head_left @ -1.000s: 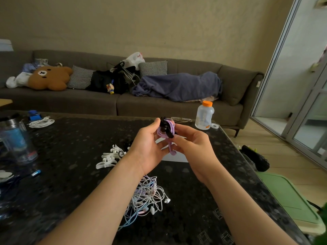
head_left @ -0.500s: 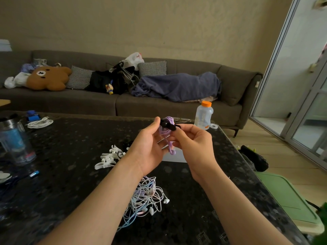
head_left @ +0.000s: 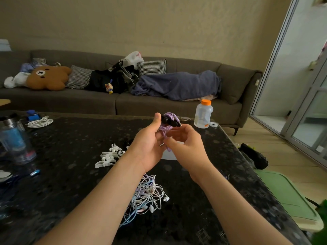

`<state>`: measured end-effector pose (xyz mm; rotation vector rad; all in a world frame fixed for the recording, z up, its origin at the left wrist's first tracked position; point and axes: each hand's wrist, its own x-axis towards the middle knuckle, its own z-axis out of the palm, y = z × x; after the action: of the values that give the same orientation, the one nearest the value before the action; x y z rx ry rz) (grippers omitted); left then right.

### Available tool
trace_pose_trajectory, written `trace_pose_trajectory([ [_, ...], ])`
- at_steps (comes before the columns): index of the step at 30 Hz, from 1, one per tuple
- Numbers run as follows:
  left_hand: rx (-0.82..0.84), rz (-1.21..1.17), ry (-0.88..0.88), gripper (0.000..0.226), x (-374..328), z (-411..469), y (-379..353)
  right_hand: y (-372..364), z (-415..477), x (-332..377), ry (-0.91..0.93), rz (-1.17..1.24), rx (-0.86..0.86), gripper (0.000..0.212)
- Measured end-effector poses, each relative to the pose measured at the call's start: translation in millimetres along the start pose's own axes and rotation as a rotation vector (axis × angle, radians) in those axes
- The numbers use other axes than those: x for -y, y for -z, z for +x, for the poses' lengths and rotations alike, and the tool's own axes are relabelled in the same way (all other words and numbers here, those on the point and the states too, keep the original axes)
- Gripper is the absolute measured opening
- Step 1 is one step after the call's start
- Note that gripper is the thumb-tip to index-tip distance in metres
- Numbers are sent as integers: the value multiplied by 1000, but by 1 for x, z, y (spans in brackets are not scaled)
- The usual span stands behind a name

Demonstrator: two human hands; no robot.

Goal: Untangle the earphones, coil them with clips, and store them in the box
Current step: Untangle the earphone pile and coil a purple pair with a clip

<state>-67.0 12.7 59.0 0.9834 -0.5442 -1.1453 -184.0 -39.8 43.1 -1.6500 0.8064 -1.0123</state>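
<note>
Standing by the big dark table (head_left: 74, 151) and watching this person sort earphones, so going from big stuff down. Sofa behind is piled with junk, a plastic bottle (head_left: 203, 114) is sitting at the far edge. Nearer the person's body, a tangle of white, blue and purple earphones (head_left: 146, 197) is lying under the forearms, with a heap of white clips (head_left: 108, 155) just to the left of it. A pale flat thing is peeking out beneath the hands; might be the box, can't tell.

Now the actual action: both hands are up off the table, holding one purple coil (head_left: 167, 123) with a black clip (head_left: 169, 121) on it. The left hand (head_left: 148, 147) is closing around the coil, thumb pressing at the clip's left end. The right hand (head_left: 185, 144) is half curled, fingertips touching the clip's right end, while a loose purple tail is hanging down between the palms.

The clip's long axis is running left to right across the top of the bundle, sitting just above both sets of fingers. I'd guess the left hand is the anchor and the right is tucking in that tail.
</note>
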Motion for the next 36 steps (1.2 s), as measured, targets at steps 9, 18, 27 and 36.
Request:
trace_pose_trajectory([
  [9, -128, -4, -76, 42, 0, 2, 1, -4, 0, -6, 43, -187, -8, 16],
  [18, -107, -94, -101, 40, -7, -7, 1, 3, -1, 0, 95, -70, -65, 14],
  [27, -71, 55, -127, 51, -6, -6, 3, 9, -6, 9, -15, 129, -22, 8],
  [36, -92, -103, -93, 42, -8, -9, 0, 13, -4, 9, -75, 207, -17, 17],
])
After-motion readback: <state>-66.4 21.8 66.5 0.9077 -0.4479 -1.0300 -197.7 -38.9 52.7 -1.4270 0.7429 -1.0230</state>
